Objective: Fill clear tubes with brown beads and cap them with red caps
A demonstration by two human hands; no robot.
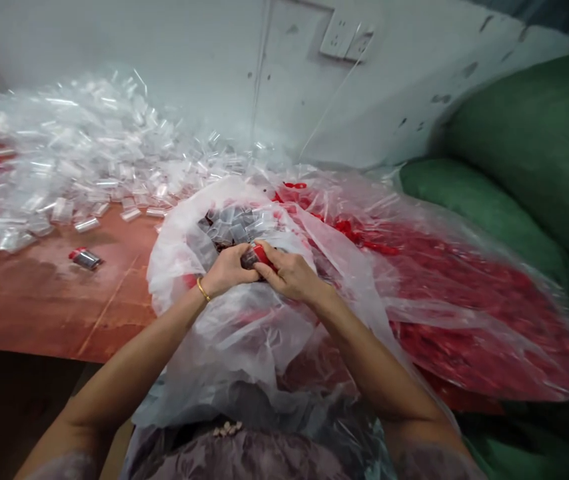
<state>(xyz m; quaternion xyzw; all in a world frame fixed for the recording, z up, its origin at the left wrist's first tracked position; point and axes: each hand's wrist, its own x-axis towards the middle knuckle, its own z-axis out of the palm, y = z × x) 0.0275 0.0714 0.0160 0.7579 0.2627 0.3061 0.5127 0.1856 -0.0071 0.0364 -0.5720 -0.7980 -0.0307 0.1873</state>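
Observation:
My left hand (228, 270) is closed on a small clear plastic case with dark contents (250, 257). On the same piece, my right hand (292, 272) pinches the red end part (263, 255). Both hands meet over an open white plastic bag (174, 267). Inside that bag lie several grey, shiny small pieces (237, 223), partly hidden by the hands. Off to the left on the red-brown table, a similar small case with a red end (85, 258) lies on its side.
A big heap of clear plastic cases (89, 147) covers the back left of the table (119, 293). At right lies a large clear bag full of red pieces (464, 287). Green sacks (529, 140) bulge behind it. A wall socket (347, 37) has a thin cord.

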